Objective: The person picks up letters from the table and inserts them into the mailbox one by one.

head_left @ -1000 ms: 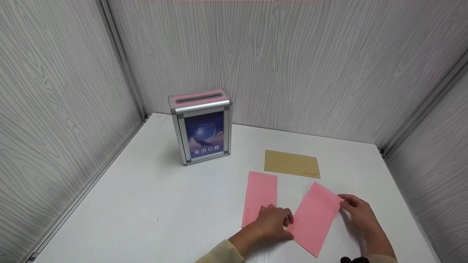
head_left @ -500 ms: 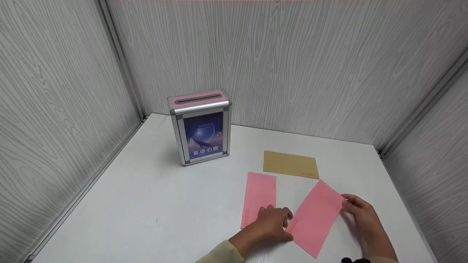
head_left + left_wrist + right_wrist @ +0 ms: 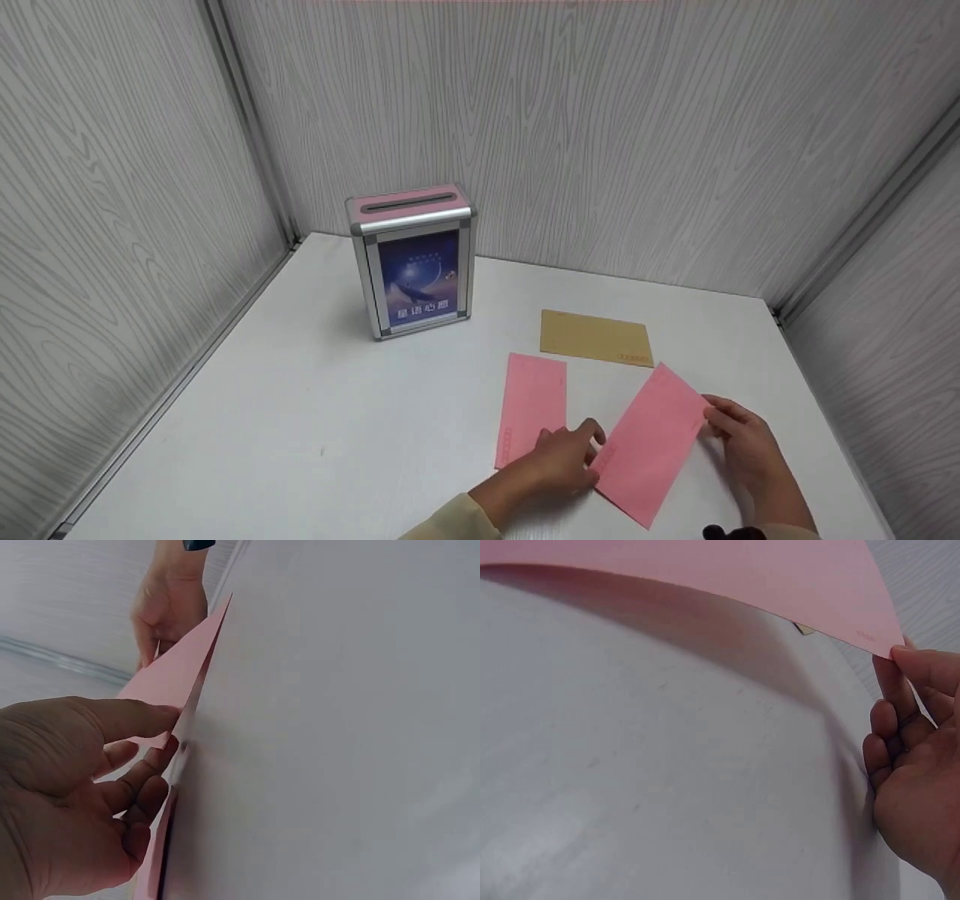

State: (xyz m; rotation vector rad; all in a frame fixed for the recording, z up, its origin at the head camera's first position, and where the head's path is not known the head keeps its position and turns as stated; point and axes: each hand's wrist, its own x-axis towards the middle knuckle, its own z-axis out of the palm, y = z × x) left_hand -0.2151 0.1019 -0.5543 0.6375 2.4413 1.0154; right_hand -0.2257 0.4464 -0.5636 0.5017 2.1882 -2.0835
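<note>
In the head view, my right hand [image 3: 742, 442] pinches the right edge of a pink envelope [image 3: 651, 446] between thumb and fingers. The right wrist view shows the envelope [image 3: 780, 585] lifted off the table and slightly bowed. At its lower left corner is my left hand [image 3: 559, 457], its thumb against the envelope [image 3: 180, 667] in the left wrist view and its curled fingers across the edge. Beneath the left hand a second pink envelope [image 3: 534, 397] lies flat on the table. Behind both lies a brown envelope [image 3: 596, 337].
A silver-framed box [image 3: 420, 277] with a pink slotted top and a blue picture on its front stands upright at the back left. White wood-grain panels [image 3: 555, 135] enclose the white table [image 3: 300, 420] at the back and sides.
The held envelope has shifted slightly away and to the right with my right hand. My left index finger has lifted a little, and its thumb has moved at the corner.
</note>
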